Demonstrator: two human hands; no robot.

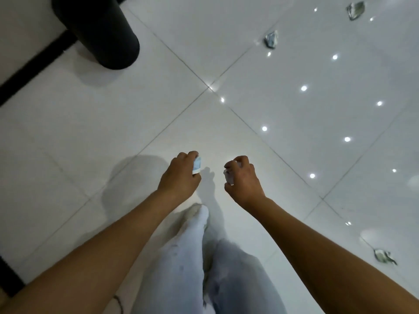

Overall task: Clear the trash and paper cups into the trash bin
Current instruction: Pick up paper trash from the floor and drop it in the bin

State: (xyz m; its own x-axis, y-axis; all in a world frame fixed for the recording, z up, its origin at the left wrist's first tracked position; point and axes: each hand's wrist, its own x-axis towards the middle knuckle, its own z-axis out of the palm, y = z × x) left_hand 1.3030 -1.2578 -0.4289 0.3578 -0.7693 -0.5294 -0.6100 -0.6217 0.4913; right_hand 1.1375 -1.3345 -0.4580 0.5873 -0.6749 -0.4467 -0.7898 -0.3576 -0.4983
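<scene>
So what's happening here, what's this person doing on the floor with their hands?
A person stands on a glossy white tiled floor, picking up litter. The left hand grips a small white-and-blue crumpled scrap, and the right hand grips a small white crumpled piece. Neither is binned yet: the tall black cylindrical trash bin stands ahead to the left. Three crumpled silvery wrappers lie on the tiles to the right.

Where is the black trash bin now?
In the head view the black trash bin stands at the upper left on the white floor, ahead and left of the left hand.
</scene>
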